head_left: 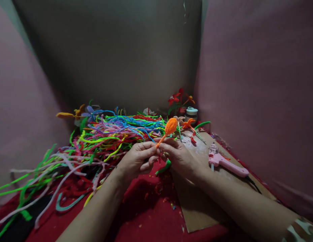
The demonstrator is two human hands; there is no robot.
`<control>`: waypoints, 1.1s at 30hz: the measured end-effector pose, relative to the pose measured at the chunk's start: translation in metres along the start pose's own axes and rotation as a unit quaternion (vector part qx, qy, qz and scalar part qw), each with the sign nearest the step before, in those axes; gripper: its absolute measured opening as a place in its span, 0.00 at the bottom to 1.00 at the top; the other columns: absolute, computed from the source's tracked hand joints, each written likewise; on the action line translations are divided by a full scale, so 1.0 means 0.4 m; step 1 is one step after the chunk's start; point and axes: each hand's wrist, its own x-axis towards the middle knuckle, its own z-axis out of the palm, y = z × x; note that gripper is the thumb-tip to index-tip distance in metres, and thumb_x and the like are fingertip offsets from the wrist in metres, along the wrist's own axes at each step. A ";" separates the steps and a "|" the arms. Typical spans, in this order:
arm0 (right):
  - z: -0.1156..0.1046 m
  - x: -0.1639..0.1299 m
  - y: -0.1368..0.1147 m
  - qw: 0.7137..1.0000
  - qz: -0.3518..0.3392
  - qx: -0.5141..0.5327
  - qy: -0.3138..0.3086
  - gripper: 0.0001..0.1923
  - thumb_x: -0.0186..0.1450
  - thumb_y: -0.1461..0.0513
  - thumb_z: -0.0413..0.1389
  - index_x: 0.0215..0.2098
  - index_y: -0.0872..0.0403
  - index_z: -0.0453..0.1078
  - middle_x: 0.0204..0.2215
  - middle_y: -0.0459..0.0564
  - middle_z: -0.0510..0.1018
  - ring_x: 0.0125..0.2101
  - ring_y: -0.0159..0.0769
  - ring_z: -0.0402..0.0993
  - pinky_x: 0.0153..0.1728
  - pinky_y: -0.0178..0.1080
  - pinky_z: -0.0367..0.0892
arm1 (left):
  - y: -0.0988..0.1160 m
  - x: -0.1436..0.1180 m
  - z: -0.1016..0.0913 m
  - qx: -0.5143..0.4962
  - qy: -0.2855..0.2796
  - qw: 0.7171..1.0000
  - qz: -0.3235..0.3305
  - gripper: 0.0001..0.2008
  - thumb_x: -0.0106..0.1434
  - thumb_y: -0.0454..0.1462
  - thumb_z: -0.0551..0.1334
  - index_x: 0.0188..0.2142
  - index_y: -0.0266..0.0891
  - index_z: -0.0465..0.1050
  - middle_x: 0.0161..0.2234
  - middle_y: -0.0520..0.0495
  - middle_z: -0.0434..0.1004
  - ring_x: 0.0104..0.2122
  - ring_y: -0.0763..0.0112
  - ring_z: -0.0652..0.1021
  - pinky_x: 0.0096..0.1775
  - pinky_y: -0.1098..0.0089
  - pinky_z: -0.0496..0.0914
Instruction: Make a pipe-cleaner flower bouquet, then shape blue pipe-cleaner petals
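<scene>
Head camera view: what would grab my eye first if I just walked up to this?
First, the orange pipe-cleaner bud, held up mid-frame where the left hand and right hand pinch its stem. Next, the bright heap of pipe cleaners sprawling across the red cloth to the left. On the right, a pink glue gun lies on a cardboard sheet.

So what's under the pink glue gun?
The pink glue gun lies on a brown cardboard sheet, which rests on the red cloth. Its dark cord trails off toward the wall. What's beneath the cardboard is covered.
</scene>
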 end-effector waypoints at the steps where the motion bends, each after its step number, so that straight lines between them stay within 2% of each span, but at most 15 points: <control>1: 0.001 -0.001 -0.002 1.000 -0.003 -0.005 -0.009 0.05 0.58 0.61 0.57 0.29 0.54 0.73 0.25 0.45 0.70 0.25 0.28 0.60 0.27 0.34 0.54 | -0.007 0.000 -0.001 -0.024 -0.013 1.000 0.000 0.11 0.59 0.43 0.59 0.30 0.37 0.68 0.15 0.59 0.60 0.09 0.88 0.49 0.11 0.82 0.47; 3: 0.003 -0.003 -0.004 1.000 -0.008 -0.016 -0.024 0.06 0.59 0.61 0.55 0.28 0.54 0.72 0.23 0.44 0.68 0.24 0.28 0.59 0.26 0.34 0.53 | -0.017 -0.001 -0.002 -0.059 -0.035 0.998 0.002 0.10 0.59 0.42 0.59 0.29 0.37 0.68 0.16 0.59 0.60 0.09 0.89 0.48 0.11 0.83 0.47; 6: 0.003 -0.004 -0.001 1.000 0.001 -0.023 -0.016 0.06 0.59 0.60 0.54 0.31 0.54 0.72 0.22 0.43 0.68 0.23 0.27 0.58 0.25 0.34 0.53 | -0.019 0.004 -0.010 -0.064 -0.051 0.997 -0.006 0.11 0.59 0.43 0.59 0.30 0.36 0.69 0.15 0.60 0.58 0.09 0.89 0.48 0.10 0.83 0.48; 9: -0.001 -0.001 0.011 1.000 0.017 -0.025 0.007 0.07 0.58 0.60 0.55 0.32 0.55 0.72 0.22 0.44 0.69 0.22 0.27 0.59 0.24 0.34 0.53 | -0.006 0.016 -0.031 -0.002 -0.058 0.998 -0.021 0.11 0.59 0.43 0.59 0.31 0.35 0.68 0.16 0.59 0.60 0.09 0.88 0.51 0.11 0.82 0.47; 11: -0.002 0.000 0.019 0.999 0.022 -0.020 0.023 0.08 0.57 0.58 0.56 0.29 0.55 0.72 0.22 0.45 0.70 0.21 0.28 0.59 0.23 0.34 0.53 | 0.007 0.027 -0.043 0.070 -0.063 0.995 -0.016 0.13 0.59 0.43 0.59 0.32 0.33 0.69 0.18 0.56 0.64 0.10 0.88 0.56 0.13 0.82 0.48; 13: -0.002 0.000 0.023 0.999 0.025 -0.008 0.042 0.08 0.57 0.57 0.57 0.30 0.54 0.72 0.22 0.45 0.71 0.20 0.28 0.57 0.22 0.34 0.53 | 0.020 0.037 -0.048 0.136 -0.080 0.988 0.000 0.14 0.59 0.44 0.58 0.33 0.32 0.70 0.18 0.55 0.63 0.11 0.86 0.57 0.13 0.80 0.49; 19: 0.001 -0.003 0.017 0.998 -0.011 -0.032 0.062 0.08 0.58 0.57 0.56 0.30 0.52 0.72 0.24 0.45 0.72 0.22 0.31 0.61 0.25 0.36 0.56 | 0.052 0.037 -0.030 0.161 -0.069 0.984 0.016 0.13 0.55 0.43 0.62 0.32 0.32 0.72 0.17 0.55 0.65 0.11 0.83 0.60 0.13 0.78 0.51; 21: 0.002 -0.007 0.017 0.997 -0.029 -0.048 0.057 0.07 0.59 0.57 0.57 0.30 0.52 0.73 0.24 0.44 0.71 0.23 0.30 0.60 0.27 0.36 0.57 | 0.051 0.020 -0.024 0.144 -0.069 0.987 0.022 0.14 0.56 0.43 0.61 0.32 0.32 0.72 0.16 0.56 0.64 0.11 0.84 0.59 0.13 0.79 0.51; 24: 0.007 -0.015 0.016 0.996 -0.055 -0.070 0.025 0.06 0.59 0.58 0.56 0.32 0.51 0.74 0.23 0.44 0.70 0.24 0.31 0.59 0.30 0.36 0.58 | 0.027 -0.009 -0.019 0.050 -0.085 0.995 0.011 0.13 0.58 0.43 0.60 0.32 0.32 0.71 0.16 0.57 0.64 0.09 0.87 0.56 0.12 0.80 0.50; 29: 0.016 -0.023 0.013 0.999 -0.021 -0.035 -0.029 0.08 0.58 0.58 0.57 0.35 0.50 0.74 0.21 0.43 0.68 0.25 0.31 0.60 0.31 0.37 0.58 | -0.029 -0.034 -0.009 -0.101 -0.118 0.988 0.008 0.11 0.59 0.41 0.59 0.31 0.32 0.70 0.13 0.59 0.59 0.07 0.89 0.49 0.10 0.82 0.46; 33: 0.016 -0.028 0.019 0.999 -0.008 -0.048 -0.013 0.06 0.60 0.59 0.55 0.27 0.52 0.72 0.20 0.43 0.66 0.24 0.31 0.61 0.33 0.37 0.59 | -0.038 -0.036 0.004 -0.109 -0.091 0.990 0.005 0.12 0.59 0.41 0.60 0.31 0.32 0.71 0.13 0.58 0.60 0.07 0.89 0.51 0.11 0.82 0.47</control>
